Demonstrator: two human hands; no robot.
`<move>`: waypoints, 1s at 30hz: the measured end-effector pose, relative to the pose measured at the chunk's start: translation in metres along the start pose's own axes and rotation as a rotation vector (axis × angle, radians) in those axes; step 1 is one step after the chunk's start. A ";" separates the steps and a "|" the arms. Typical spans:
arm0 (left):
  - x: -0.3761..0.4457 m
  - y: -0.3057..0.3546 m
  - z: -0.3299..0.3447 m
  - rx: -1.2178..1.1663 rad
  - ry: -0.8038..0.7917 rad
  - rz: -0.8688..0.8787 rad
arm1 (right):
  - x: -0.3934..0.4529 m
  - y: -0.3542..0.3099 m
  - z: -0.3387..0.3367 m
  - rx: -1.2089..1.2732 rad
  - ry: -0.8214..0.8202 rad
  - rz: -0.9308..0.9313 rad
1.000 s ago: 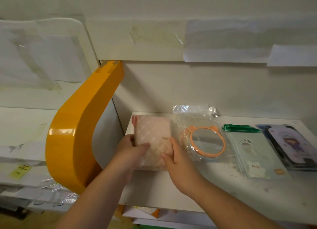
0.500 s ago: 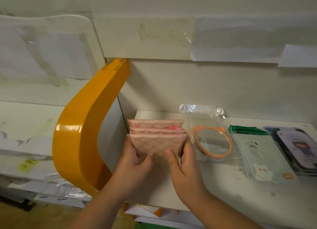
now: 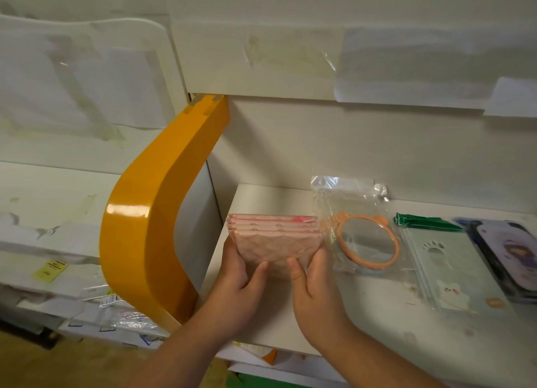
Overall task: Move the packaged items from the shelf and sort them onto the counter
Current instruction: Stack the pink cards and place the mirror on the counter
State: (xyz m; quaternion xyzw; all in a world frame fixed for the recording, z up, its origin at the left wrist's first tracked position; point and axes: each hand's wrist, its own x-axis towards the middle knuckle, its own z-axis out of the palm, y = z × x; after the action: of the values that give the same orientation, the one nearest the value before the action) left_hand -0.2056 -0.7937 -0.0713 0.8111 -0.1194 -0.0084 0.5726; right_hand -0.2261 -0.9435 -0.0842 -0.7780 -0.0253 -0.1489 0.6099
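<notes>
Head view: you held the stack of pink packets (image 3: 276, 242) between both hands, standing on edge near the left end of the white shelf (image 3: 261, 195), its quilted face turned toward you and several pink edges showing along its top. Your left hand (image 3: 238, 283) gripped the stack's left side, thumb pressed against the front face; your right hand (image 3: 316, 283) gripped the right side, thumb likewise on the front. Whether the stack's lower edge touched the shelf could not be told, since your hands hid it. Just beside the stack, to its right, the orange-rimmed mirror (image 3: 366, 243) lay flat in its clear bag. Farther right lay the pale green packets (image 3: 453, 274), topped by a green header strip, and at the shelf's right end the dark packets with a purple figure (image 3: 508, 254), partly cut off by the frame. Left of the shelf's left end rose the curved orange panel (image 3: 148, 216).
</notes>
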 end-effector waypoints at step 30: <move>0.100 -0.019 0.008 0.717 0.199 -0.504 | 0.091 0.001 0.019 -0.165 -0.231 0.598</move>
State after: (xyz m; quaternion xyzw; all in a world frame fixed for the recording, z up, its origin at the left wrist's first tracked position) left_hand -0.1060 -0.8153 -0.0792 0.9589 0.1421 -0.0274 0.2440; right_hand -0.1355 -0.9389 -0.0653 -0.8096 0.1471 0.1244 0.5545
